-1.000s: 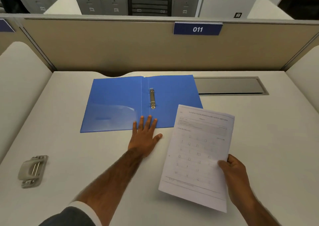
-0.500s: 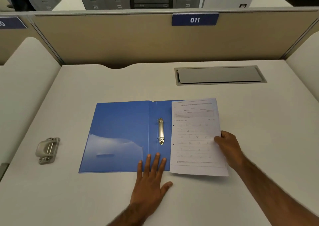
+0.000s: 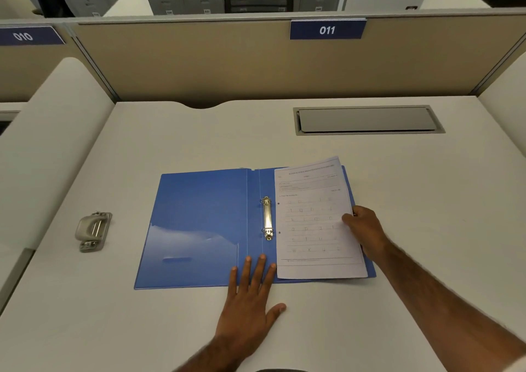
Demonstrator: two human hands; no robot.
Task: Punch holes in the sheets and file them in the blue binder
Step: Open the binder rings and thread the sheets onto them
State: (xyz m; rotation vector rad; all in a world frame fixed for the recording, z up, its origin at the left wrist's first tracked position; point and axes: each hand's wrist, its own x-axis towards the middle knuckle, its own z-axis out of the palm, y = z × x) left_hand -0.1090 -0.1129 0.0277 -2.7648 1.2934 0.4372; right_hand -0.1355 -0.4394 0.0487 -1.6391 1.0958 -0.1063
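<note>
Sheets nearer binder rings, lower pages hidden, right hand pinch; left hand flat.

A blue sign on the partition read "011". A second sign, far left, read "010". The sheet bore a heading and rows of single letters, too small to read. The locker tags were illegible.

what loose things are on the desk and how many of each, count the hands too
blue binder, lying open: 1
stack of sheets on the binder's right half: 1 (the number of sheets cannot be told)
hole punch: 1
hands: 2, the left hand and the right hand
total: 5
</note>
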